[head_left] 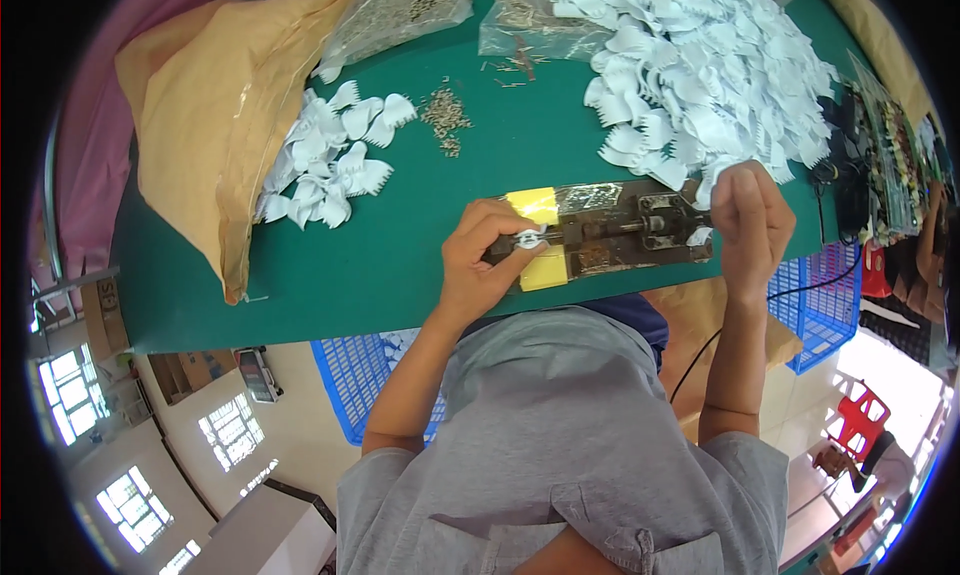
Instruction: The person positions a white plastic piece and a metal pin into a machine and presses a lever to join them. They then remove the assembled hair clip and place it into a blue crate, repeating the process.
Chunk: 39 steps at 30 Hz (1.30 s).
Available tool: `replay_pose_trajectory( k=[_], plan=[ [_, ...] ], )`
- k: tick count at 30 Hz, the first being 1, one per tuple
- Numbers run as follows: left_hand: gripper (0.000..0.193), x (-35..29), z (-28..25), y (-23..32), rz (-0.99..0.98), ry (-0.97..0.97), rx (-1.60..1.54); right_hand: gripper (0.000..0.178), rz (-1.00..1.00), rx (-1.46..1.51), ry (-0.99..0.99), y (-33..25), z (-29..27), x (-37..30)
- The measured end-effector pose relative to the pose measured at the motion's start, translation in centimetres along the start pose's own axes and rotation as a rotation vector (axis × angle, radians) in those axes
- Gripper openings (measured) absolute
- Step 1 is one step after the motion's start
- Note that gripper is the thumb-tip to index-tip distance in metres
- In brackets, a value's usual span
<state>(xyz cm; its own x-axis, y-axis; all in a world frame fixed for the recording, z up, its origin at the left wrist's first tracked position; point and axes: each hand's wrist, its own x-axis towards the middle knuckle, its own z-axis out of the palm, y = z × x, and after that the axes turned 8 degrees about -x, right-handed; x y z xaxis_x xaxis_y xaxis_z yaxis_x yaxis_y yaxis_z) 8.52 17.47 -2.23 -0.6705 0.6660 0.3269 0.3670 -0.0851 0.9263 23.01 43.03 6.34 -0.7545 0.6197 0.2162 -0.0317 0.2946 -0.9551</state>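
My left hand (483, 258) is closed, pinching a small white plastic piece (529, 239) between thumb and fingers. That piece sits at the left end of a dark bench fixture (610, 257) with yellow tape (545, 268) on it. A metal push clamp (661, 221) with a rod pointing left is mounted on the fixture. At the fixture's right end, my right hand (752, 220) is closed around the clamp's handle, which the fingers mostly hide. White comb-edged plastic pieces (700, 75) lie in a large heap just beyond my right hand.
A smaller group of white pieces (335, 165) spills from a brown paper sack (215, 105) at the left. Small metal parts (446, 115) lie on the green table (400, 245). Clear bags (400, 20) stand at the back. Blue baskets (818, 300) and a black cable (695, 365) are below the edge.
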Motion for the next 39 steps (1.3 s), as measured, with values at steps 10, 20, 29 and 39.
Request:
replay_pose_trajectory(
  k=[10,20,29,39],
  plan=[
    [0.032,-3.0,-8.8,4.9,0.163,0.067,-0.482,0.034,0.049,0.610,0.062,3.8,-4.9,1.0],
    [0.032,2.2,-14.2,2.5,-0.249,0.294,0.316,0.033,0.067,0.706,0.135,4.5,-5.4,1.2],
    [0.029,13.1,-14.4,-5.7,0.072,-0.029,0.689,0.031,0.329,0.485,0.335,4.6,-6.1,-0.1],
    [0.021,7.4,-11.6,0.5,-0.089,0.291,0.023,0.019,-0.277,-0.974,-0.231,1.1,1.1,5.3]
  ],
)
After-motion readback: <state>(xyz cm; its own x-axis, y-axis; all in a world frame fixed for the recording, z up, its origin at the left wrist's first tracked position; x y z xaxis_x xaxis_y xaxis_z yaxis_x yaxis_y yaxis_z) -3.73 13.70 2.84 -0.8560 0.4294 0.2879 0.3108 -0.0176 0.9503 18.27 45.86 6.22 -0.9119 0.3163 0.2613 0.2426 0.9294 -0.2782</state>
